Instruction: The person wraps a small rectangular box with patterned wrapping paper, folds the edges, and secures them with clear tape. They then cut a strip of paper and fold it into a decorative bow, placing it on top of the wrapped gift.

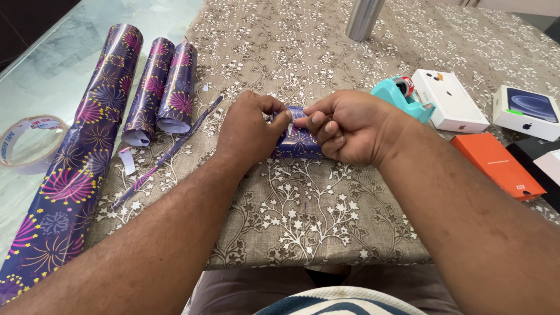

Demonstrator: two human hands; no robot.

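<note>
A small parcel (298, 142) wrapped in dark purple paper with pink and gold firework bursts is lying near the middle of the table, on a grey-brown cloth (303, 210) printed with white flowering branches. Only its middle strip is showing, since both hands are covering its ends.

The left hand (252, 129) is resting curled over the parcel's left end, fingers bent and thumb pressing toward the top edge. The right hand (344, 127) is closing over the right end in a loose fist, its thumb and forefinger pinching a small pale strip (290, 128), seemingly a piece of tape, right at the parcel's upper edge where the two hands are meeting.

To the right, a turquoise tape dispenser (399, 97) is sitting just beside a white flat box (450, 102). Farther right, another white box (528, 112) with a dark blue picture on its lid is lying near the table's edge, and an orange flat box (497, 165) is lying below it, touching a black box (542, 166) that is partly cut off by the frame.

To the left, three rolls of the same purple paper are lying side by side: a long roll (76, 157) running down the cloth's edge, and two shorter rolls (166, 90) beside it. A thin trimmed strip of paper (169, 153) is lying slantwise between the rolls and the left hand. A ring of clear tape (29, 143) is resting on the glass tabletop (64, 52) at far left. A metal cylinder (364, 17) is standing at the top.
</note>
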